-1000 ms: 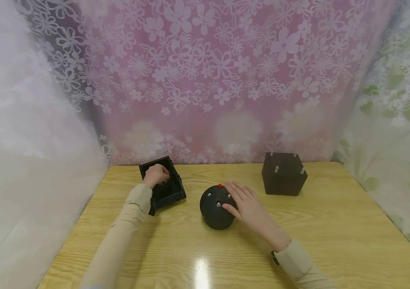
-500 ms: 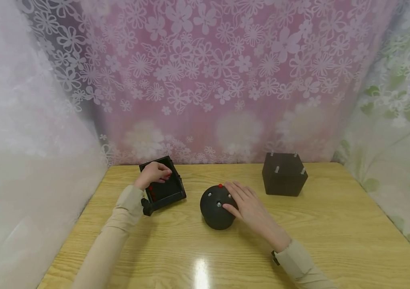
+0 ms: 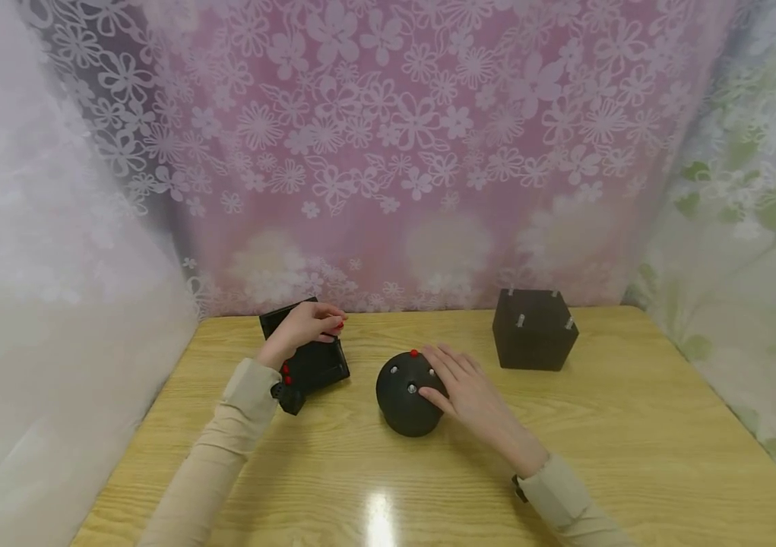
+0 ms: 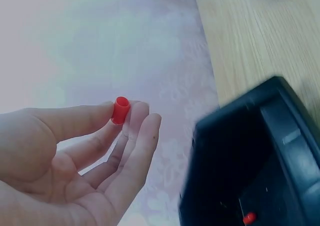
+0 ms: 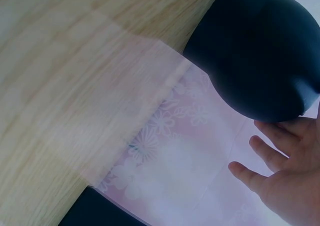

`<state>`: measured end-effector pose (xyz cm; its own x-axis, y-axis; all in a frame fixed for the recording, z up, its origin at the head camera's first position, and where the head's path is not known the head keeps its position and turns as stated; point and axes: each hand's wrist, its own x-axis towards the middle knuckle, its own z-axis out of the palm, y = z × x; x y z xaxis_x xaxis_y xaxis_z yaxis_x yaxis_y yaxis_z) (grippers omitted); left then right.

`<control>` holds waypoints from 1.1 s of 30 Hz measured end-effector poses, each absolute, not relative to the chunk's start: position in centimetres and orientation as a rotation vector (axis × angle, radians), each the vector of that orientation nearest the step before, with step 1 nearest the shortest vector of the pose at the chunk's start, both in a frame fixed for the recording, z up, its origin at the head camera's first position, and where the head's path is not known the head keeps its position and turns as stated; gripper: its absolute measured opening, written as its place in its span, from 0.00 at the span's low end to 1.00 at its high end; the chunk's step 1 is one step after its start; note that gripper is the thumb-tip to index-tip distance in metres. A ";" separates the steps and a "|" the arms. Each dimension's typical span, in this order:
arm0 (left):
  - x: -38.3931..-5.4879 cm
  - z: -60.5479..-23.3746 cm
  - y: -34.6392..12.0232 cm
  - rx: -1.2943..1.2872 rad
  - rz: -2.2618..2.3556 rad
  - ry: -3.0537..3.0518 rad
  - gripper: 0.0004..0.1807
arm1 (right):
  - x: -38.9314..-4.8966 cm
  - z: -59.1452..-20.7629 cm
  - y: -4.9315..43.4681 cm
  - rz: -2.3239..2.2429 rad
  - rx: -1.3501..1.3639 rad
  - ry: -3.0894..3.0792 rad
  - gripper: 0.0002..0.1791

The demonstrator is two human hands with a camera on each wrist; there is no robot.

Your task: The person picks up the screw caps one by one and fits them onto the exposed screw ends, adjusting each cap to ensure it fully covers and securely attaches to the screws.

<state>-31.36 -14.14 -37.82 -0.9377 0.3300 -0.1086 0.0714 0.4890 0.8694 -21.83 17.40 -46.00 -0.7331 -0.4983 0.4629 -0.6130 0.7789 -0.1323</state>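
My left hand (image 3: 302, 327) hovers over the far right side of a black tray (image 3: 324, 374). Between thumb and fingertips it pinches a small red hollow cap (image 4: 120, 110), its round opening upward in the left wrist view. More red caps (image 3: 286, 372) lie in the tray, partly hidden by the hand. Fairly straight, the fingers of my right hand (image 3: 483, 403) rest on the right side of a black dome-shaped object (image 3: 401, 410). Small clear pegs (image 3: 412, 389) stand out of the dome, and one red cap (image 3: 414, 352) sits near its top.
At the back right of the wooden table (image 3: 606, 456) stands a dark box (image 3: 534, 346) with clear pegs at its upper corners. A pink floral curtain (image 3: 360, 190) hangs behind the table, with pale cloth on both sides.
My left hand has risen out of the tray and moved right, with the red cap between its fingertips. Red caps in the tray have come into sight. My right hand stays on the dome.
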 end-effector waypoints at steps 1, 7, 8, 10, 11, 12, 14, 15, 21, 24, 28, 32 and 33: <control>-31.2 -37.7 -13.9 0.348 1.436 2.471 0.18 | -21.8 -46.0 17.4 0.393 0.839 -2.572 0.38; -30.3 -37.4 -12.4 0.430 1.426 2.486 0.18 | -21.9 -46.0 17.5 0.407 0.832 -2.604 0.38; -30.2 -37.4 -12.2 0.439 1.425 2.488 0.18 | -22.0 -46.0 17.5 0.405 0.832 -2.604 0.38; -29.9 -37.4 -11.8 0.446 1.432 2.483 0.17 | -22.1 -46.1 17.6 0.405 0.832 -2.607 0.38; -29.8 -37.5 -11.6 0.452 1.440 2.475 0.17 | -22.1 -46.1 17.6 0.408 0.833 -2.607 0.38; -29.8 -37.6 -11.5 0.458 1.449 2.464 0.17 | -22.1 -46.1 17.6 0.409 0.834 -2.606 0.38; -29.6 -37.7 -11.2 0.468 1.464 2.448 0.17 | -22.3 -46.1 17.6 0.409 0.832 -2.606 0.38; -29.5 -37.7 -11.1 0.472 1.469 2.442 0.17 | -22.3 -46.0 17.6 0.411 0.834 -2.607 0.38; -29.0 -37.8 -10.3 0.492 1.471 2.424 0.17 | -22.5 -46.1 17.4 0.401 0.848 -2.586 0.38; -28.7 -38.0 -10.0 0.502 1.486 2.408 0.15 | -22.4 -46.1 17.3 0.404 0.851 -2.577 0.38; -28.6 -38.1 -9.5 0.536 1.508 2.382 0.15 | -22.4 -46.1 17.3 0.418 0.843 -2.589 0.38; -28.7 -38.2 -9.2 0.567 1.502 2.368 0.15 | -22.5 -46.2 17.5 0.409 0.844 -2.583 0.38; -28.7 -38.2 -9.1 0.571 1.499 2.368 0.15 | -22.6 -46.2 17.5 0.405 0.843 -2.579 0.38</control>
